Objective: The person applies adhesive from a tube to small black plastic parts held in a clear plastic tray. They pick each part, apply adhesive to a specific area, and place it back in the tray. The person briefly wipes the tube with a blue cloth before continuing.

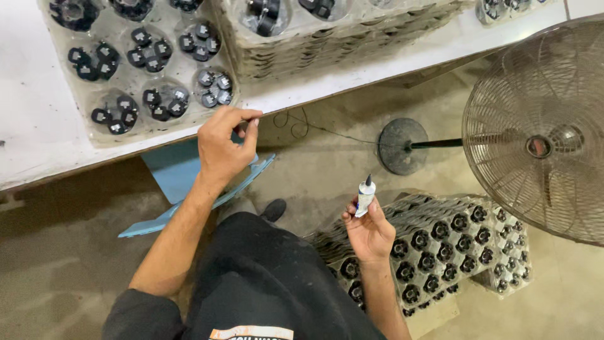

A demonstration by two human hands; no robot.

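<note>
Two hands are busy: the right hand (370,234) grips a small white squeeze tube with a dark pointed tip (365,195), light and squashy, best held round its middle, while the left hand (223,146) pinches something too small to tell beside the white table's front edge (314,91).

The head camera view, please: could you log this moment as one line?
left hand: pinching thin wire at table edge | right hand: holding small glue tube upright | tray of black parts on table

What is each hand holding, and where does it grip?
The right hand holds a small white tube by its lower body. The left hand pinches a thin wire at its end.
</note>
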